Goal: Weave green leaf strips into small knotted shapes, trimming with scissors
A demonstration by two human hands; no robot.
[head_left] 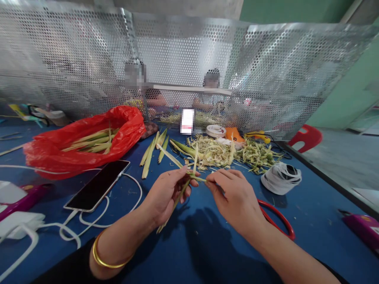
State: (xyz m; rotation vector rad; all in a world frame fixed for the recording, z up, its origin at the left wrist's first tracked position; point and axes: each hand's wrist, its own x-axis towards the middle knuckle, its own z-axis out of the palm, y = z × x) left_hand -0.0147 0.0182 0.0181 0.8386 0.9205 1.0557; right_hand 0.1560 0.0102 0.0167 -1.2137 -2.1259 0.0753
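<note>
My left hand (173, 191) is closed on a bundle of pale green leaf strips (195, 159) that cross one another between thumb and fingers. One long end hangs below the palm. With thumb and index finger, my right hand (233, 193) pinches the tip of a strip that sticks out to the right. Just beyond the hands, several loose leaf pieces (151, 156) lie on the blue table (189, 252). A heap of shredded leaf strips (211, 152) spreads behind my right hand, beside a greener pile (259, 154).
At left, a red plastic bag (56, 146) holds more leaves, near a phone (97, 185) with white cables (71, 236). A white spool (281, 179) and red ring (280, 219) sit at right. Perforated metal screen (183, 51) stands behind, with people beyond it.
</note>
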